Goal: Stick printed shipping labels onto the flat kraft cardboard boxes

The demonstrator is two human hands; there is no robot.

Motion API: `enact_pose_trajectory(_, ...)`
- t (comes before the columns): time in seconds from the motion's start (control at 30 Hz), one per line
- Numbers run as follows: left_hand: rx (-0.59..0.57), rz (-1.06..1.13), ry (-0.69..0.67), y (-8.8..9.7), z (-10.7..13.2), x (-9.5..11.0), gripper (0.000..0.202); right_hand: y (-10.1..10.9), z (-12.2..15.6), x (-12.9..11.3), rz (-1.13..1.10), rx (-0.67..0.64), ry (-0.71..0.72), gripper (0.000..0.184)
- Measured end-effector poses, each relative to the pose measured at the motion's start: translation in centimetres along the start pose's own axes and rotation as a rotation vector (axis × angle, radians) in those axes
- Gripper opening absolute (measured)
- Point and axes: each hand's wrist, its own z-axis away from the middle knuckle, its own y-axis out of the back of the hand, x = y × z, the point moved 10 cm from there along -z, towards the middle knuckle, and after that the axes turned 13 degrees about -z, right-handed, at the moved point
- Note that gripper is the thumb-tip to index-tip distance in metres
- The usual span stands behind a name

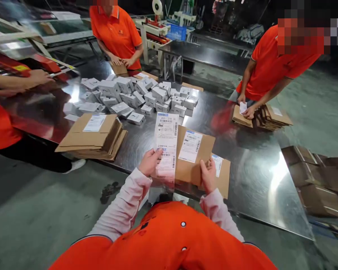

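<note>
My left hand (150, 162) pinches a strip of printed shipping labels (166, 129), its upper end lying toward the pile of small boxes. To its right, my right hand (208, 174) grips the right edge of a flat brown cardboard mailer (193, 170) with the thumb on top. A white label (190, 146) is stuck on that mailer's face. Partly under it, further right, lies another cardboard mailer (224, 176) that also bears a label. What lies beneath the label strip is mostly hidden.
Small white boxes (135, 93) are heaped across the metal table (250, 168). A stack of labelled mailers (92, 135) stands at left. At right, a co-worker (281, 71) handles a label over more mailers (270, 116). Other people stand behind and at left; cardboard bundles (321, 180) sit beyond the right edge.
</note>
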Motion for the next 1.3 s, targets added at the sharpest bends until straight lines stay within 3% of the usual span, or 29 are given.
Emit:
enact_pose_trajectory(0.07,-0.067,0.136,0.022,-0.2,1.2,0.4,0.054,6.0,-1.0,-0.8,-0.026,0.114,-0.028,0.076)
enact_pose_trajectory(0.13,-0.074,0.233,0.025,0.2,2.5,0.6,0.057,10.7,-1.7,-1.4,0.137,0.174,-0.064,0.076)
enact_pose_trajectory(0.2,-0.04,0.223,-0.011,0.7,3.8,0.7,0.055,12.0,-1.8,-1.7,0.329,0.174,-0.102,0.078)
enact_pose_trajectory(0.23,-0.039,0.193,-0.034,0.5,4.4,0.6,0.052,10.9,-1.5,-1.7,0.367,0.128,-0.114,0.08)
enact_pose_trajectory(0.27,-0.059,0.161,-0.054,0.1,5.1,0.4,0.05,8.6,-1.0,-1.7,0.34,0.041,-0.118,0.083)
enact_pose_trajectory(0.37,-0.205,0.038,-0.086,-2.6,6.9,-0.3,0.043,-2.3,2.3,-2.2,-0.009,-0.307,-0.106,0.078)
enact_pose_trajectory(0.4,-0.241,-0.001,-0.098,-3.3,7.3,-0.4,0.041,-5.0,3.4,-2.6,-0.111,-0.328,-0.106,0.065)
enact_pose_trajectory(0.47,-0.249,-0.003,-0.117,-3.7,7.8,-0.3,0.038,-8.6,5.3,-3.0,-0.227,-0.33,-0.119,0.044)
enact_pose_trajectory(0.53,-0.189,0.087,-0.113,-2.9,7.8,0.0,0.041,-10.8,6.7,-3.4,-0.205,-0.395,-0.128,0.034)
enact_pose_trajectory(0.6,-0.114,0.148,-0.084,-2.0,7.7,-0.1,0.039,-11.5,7.1,-4.2,-0.121,-0.49,-0.109,0.035)
enact_pose_trajectory(0.67,-0.08,0.13,-0.052,-1.9,7.7,-0.4,0.037,-10.8,6.4,-5.7,-0.026,-0.494,-0.044,0.037)
enact_pose_trajectory(0.83,-0.045,0.19,-0.007,-3.3,8.1,-1.6,0.044,-10.2,5.0,-9.6,0.213,-0.553,0.176,0.017)
enact_pose_trajectory(0.97,0.102,0.105,0.015,-3.0,7.7,-2.6,0.05,-9.9,4.8,-9.3,0.264,-0.51,0.146,0.015)
enact_pose_trajectory(1.03,0.11,0.064,0.05,-3.1,7.2,-3.4,0.05,-9.7,4.1,-8.7,0.246,-0.484,0.123,0.011)
enact_pose_trajectory(1.13,-0.093,0.12,0.17,-5.0,6.1,-5.4,0.05,-10.2,0.8,-7.1,0.247,-0.461,0.082,0.007)
enact_pose_trajectory(1.23,-0.33,0.19,0.335,-7.1,6.2,-7.7,0.063,-11.1,-4.8,-4.3,0.357,-0.425,0.004,0.013)
enact_pose_trajectory(1.3,-0.404,0.234,0.393,-7.4,6.3,-8.6,0.066,-11.7,-8.5,-2.4,0.461,-0.398,-0.044,0.015)
